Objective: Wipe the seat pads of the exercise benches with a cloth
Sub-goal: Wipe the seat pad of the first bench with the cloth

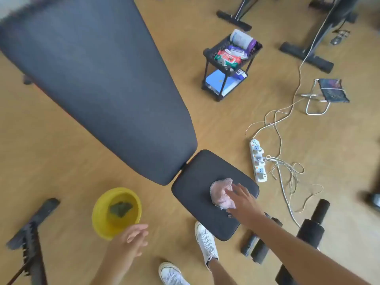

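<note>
A dark exercise bench stands before me, with a long back pad (98,83) and a small seat pad (197,182) below it. A crumpled pink cloth (221,194) lies on the seat pad. My right hand (243,204) rests flat on the cloth's right side, fingers spread and pressing it onto the pad. My left hand (131,241) hovers over the floor, fingers apart and holding nothing, just below a yellow bowl (100,214) with a dark cloth (120,208) inside.
A black basket rack (207,53) with wipes and bottles stands beyond the bench. A white power strip (258,161) and tangled cables (287,171) lie on the wooden floor to the right. Other bench frames surround me. My white shoes (206,241) stand by the seat.
</note>
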Demonstrator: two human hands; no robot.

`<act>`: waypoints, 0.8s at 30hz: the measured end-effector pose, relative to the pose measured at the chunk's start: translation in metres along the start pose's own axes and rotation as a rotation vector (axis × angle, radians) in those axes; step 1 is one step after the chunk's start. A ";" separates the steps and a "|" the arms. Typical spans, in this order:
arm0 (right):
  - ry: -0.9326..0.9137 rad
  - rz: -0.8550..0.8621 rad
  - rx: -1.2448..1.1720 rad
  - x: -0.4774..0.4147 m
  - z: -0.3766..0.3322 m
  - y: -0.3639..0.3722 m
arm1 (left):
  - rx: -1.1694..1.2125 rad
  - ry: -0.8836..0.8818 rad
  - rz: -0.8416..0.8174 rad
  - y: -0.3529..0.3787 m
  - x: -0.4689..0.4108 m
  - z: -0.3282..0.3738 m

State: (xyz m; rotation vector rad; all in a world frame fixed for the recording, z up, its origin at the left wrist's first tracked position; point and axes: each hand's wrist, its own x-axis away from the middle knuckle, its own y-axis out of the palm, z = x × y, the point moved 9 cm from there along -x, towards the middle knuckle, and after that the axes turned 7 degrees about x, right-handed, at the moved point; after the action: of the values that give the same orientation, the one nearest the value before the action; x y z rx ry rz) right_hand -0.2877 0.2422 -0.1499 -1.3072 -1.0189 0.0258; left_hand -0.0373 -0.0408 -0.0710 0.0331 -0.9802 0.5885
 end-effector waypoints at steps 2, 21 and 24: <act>-0.081 0.110 0.130 -0.036 0.003 0.014 | -0.005 -0.031 -0.009 0.015 -0.045 -0.021; -0.494 0.658 -0.174 -0.099 -0.098 0.125 | 0.077 -0.038 0.062 0.132 -0.263 -0.076; -0.782 0.361 0.006 -0.113 -0.069 0.109 | 0.022 -0.030 0.064 0.131 -0.260 -0.068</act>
State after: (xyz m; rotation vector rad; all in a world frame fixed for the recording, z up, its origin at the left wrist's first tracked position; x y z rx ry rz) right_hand -0.2553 0.1626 -0.2983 -1.4921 -1.4049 0.8687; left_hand -0.1560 -0.0286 -0.3458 0.0303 -1.0064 0.6591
